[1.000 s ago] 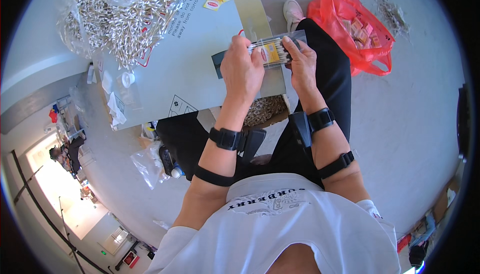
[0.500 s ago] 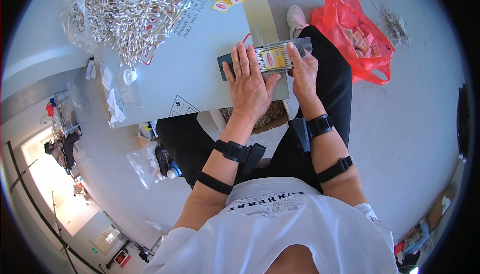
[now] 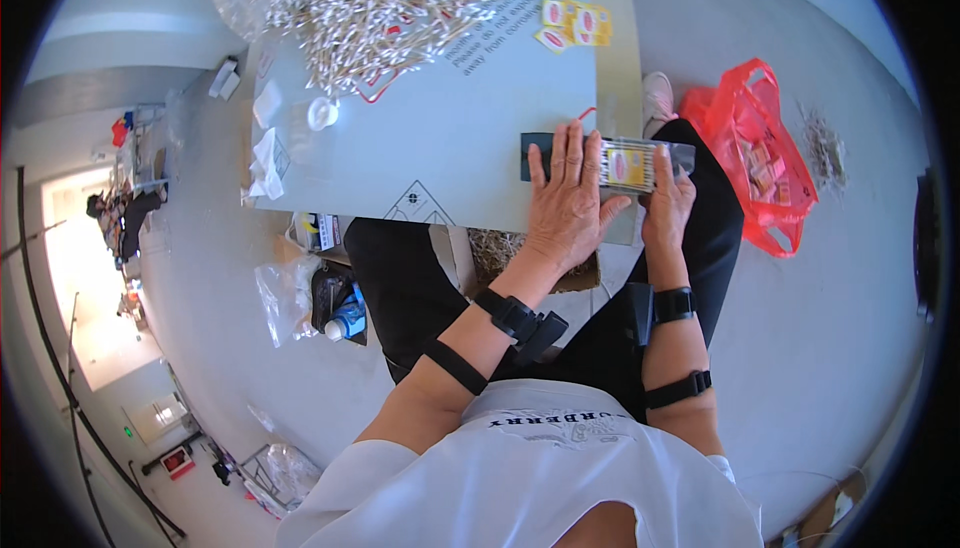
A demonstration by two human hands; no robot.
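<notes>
A clear packet of cotton swabs with a yellow label lies across the table's right edge. My left hand rests flat on its left end, fingers stretched out. Under those fingers a dark flat piece shows on the tabletop. My right hand grips the packet's right end, thumb on top, the other fingers mostly hidden beneath. The clear end of the bag sticks out past the right thumb.
A big heap of loose cotton swabs covers the far left of the table. Several yellow labels lie at its far right. A red plastic bag with small packs stands on the floor. Below the table edge sits an open carton.
The whole view has shifted, so the table and hands appear farther right and lower. Both hands keep nearly the same places on the packet.
</notes>
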